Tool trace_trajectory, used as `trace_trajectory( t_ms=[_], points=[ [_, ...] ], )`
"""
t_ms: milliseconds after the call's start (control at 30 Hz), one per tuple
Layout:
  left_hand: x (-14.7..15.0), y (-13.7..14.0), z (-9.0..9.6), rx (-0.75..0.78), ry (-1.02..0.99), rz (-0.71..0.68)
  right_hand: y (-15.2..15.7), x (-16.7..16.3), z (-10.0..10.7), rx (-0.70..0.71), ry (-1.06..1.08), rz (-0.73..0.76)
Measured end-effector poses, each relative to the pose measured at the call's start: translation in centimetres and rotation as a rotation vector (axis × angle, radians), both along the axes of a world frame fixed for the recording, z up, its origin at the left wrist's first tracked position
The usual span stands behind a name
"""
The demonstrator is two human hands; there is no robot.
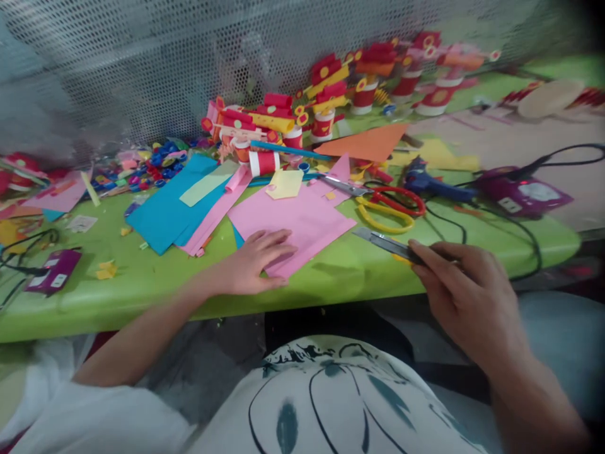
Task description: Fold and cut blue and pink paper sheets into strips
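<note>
With fingers spread, my left hand (pixel 259 261) lies on the near edge of a pink foam sheet (pixel 302 221). My right hand (pixel 466 296) grips a utility knife (pixel 385 243), its blade extended and pointing left above the table, just right of the sheet. A pale yellow piece (pixel 285 184) rests on the pink sheet's far part. Scissors with red and yellow handles (pixel 385 221) lie right behind the knife. Left of the pink sheet are blue sheets (pixel 165 202), with a pale green strip (pixel 208 183) on top.
Paper-cup models (pixel 265 162) with red and yellow rolls stand along the back, before a perforated panel (pixel 155 69). A blue glue gun (pixel 435 183) and corded purple boxes (pixel 524 192) sit at right. An orange sheet (pixel 368 142) lies behind the scissors. Small colourful bits (pixel 161 161) are heaped back left.
</note>
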State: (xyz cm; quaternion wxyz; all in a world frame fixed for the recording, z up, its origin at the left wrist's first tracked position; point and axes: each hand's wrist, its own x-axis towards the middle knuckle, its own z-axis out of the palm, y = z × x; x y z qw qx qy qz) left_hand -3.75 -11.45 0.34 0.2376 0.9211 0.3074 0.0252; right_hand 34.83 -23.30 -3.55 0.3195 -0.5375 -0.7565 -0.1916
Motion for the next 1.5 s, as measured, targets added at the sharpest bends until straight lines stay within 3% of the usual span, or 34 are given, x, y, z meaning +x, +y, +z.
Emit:
trace_trajectory(
  t_ms=[233, 500, 700, 900, 1033, 1300, 1500],
  points=[
    [0.4, -1.3, 1.0, 0.06, -0.027, 0.032, 3.5, 1.7, 0.1, 0.011, -0.035, -0.102],
    [1.3, -1.5, 0.3, -0.204, -0.289, 0.327, 7.3, 1.4, -0.5, -0.076, -0.005, -0.045],
    [1.6, -1.6, 1.5, -0.329, -0.338, 0.378, 8.7, 2.0, -0.7, -0.1, 0.039, 0.01],
    [1.7, -1.6, 2.8, -0.401, -0.286, 0.476, 9.7, 2.7, -1.5, -0.003, 0.103, 0.054],
    [1.6, 1.3, 3.7, -0.365, -0.331, 0.574, 9.5, 2.8, -1.7, 0.015, 0.135, 0.072],
    [2.3, 11.4, 3.4, -0.053, -0.372, 0.756, 8.8, 2.9, -1.2, 0.028, 0.279, 0.073],
    [2.7, 13.9, 1.8, 0.154, -0.242, 0.895, 8.5, 2.7, -1.3, 0.03, 0.293, 0.067]
  ],
)
